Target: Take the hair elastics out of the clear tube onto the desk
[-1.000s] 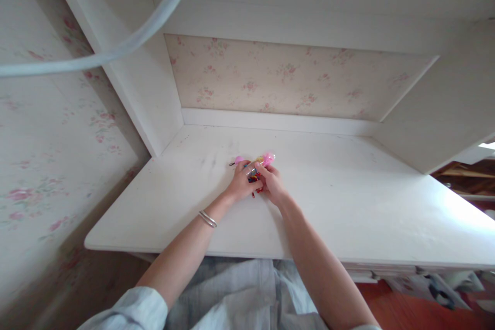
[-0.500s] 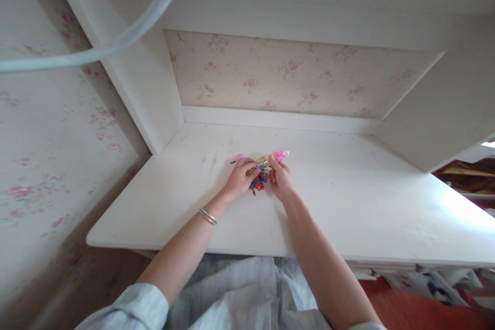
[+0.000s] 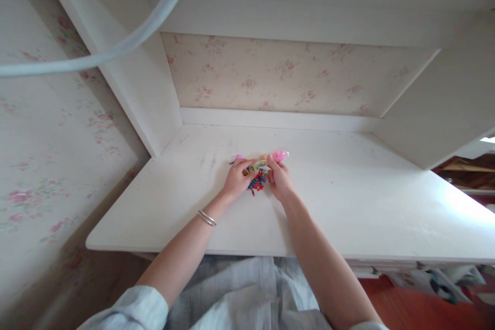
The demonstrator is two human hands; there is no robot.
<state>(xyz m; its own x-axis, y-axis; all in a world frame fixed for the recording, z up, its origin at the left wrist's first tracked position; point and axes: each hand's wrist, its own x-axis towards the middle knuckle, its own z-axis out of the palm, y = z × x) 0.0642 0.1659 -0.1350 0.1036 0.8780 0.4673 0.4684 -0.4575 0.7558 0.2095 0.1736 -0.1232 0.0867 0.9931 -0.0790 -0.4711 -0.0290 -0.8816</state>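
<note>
A clear plastic tube-like container (image 3: 281, 155) with pink pieces at its right end and yellow ones further left lies slantwise between my hands. My left hand (image 3: 237, 175) has its fingers curled round the container's left part. The thumb and fingers of my right hand (image 3: 279, 178) pinch it near the pink end. Just below the container, between the hands, sits a pile of small red and blue pieces (image 3: 257, 181), too small to name. Behind my left fingers a round pink thing (image 3: 239, 157) shows in part, with a small dark tip beside it.
I am at a white desk (image 3: 348, 206) with side panels and an overhead shelf (image 3: 309, 15). A pale cable or tube (image 3: 127, 44) curves across the upper left. Floral wallpaper (image 3: 31, 185) covers the left wall. Drawers and a red floor (image 3: 390, 304) show at lower right.
The yellow part of the container has shifted slightly within my left fingers, showing more of the red and blue pile. Both hands stay in nearly the same place.
</note>
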